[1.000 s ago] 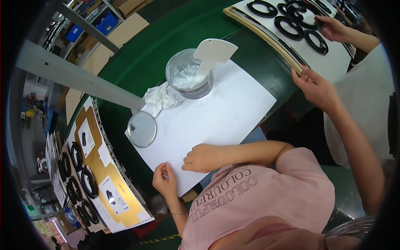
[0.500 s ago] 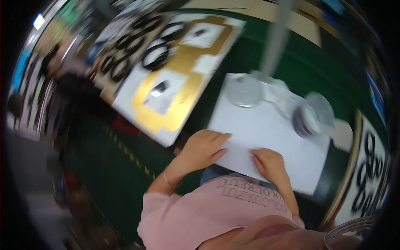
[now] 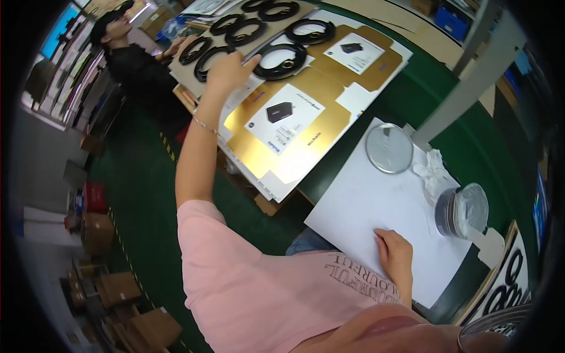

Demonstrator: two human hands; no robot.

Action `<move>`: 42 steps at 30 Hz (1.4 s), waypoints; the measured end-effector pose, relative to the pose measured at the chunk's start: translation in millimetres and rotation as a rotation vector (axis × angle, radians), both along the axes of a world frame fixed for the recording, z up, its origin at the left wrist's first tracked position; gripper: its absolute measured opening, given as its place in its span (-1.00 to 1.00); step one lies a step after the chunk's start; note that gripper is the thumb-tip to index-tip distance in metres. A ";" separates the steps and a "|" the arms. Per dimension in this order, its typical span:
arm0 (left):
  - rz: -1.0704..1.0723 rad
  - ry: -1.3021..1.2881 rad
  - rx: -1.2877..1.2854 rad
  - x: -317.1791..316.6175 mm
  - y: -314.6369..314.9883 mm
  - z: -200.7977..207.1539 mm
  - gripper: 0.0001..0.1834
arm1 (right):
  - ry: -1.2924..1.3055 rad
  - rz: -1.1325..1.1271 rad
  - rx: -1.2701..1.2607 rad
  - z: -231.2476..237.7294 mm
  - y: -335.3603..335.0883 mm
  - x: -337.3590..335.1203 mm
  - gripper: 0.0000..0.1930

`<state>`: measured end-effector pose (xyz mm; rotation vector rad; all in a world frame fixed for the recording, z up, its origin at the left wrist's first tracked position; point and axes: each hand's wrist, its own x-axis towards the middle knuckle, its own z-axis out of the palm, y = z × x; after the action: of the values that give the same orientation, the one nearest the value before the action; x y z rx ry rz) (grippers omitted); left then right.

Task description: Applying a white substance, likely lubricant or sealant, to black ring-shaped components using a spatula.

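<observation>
My left hand (image 3: 228, 72) reaches to the table on the left. One finger stretches to the near rim of a black ring (image 3: 281, 61) that has a small brass-coloured fitting inside; the other fingers are partly hidden, and no grip shows. This ring rests by a flat gold-and-white printed sheet (image 3: 321, 120). On a large white sheet (image 3: 353, 200) in front of me lies my right hand (image 3: 395, 252), its fingers loosely bent and apart, with nothing seen in them. Beyond it stand a round tin (image 3: 452, 210), a round clear-looking lid (image 3: 389, 148) and crumpled white tissue (image 3: 432, 173).
Several more black rings (image 3: 246, 32) lie on brown board at the far left. A person in black (image 3: 138, 70) stands beyond them. A grey metal post (image 3: 465, 82) rises behind the white sheet. At the right leans a framed board (image 3: 506, 279) with black shapes. Cartons (image 3: 118, 288) stand on the floor.
My left hand has left the white sheet and swung far left to the black rings. My right hand stays on the sheet. The view has turned left.
</observation>
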<state>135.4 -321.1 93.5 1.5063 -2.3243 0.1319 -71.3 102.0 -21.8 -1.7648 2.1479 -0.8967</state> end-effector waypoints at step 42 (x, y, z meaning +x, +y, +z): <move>-0.840 0.236 0.682 -66.1 257.3 -55.4 -0.77 | 0.603 -0.468 0.127 157.7 84.8 -154.6 -0.73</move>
<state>69.4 -63.8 38.1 0.5645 -2.6947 -1.0681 -225.9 186.8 135.9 -1.6387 3.0026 -0.2972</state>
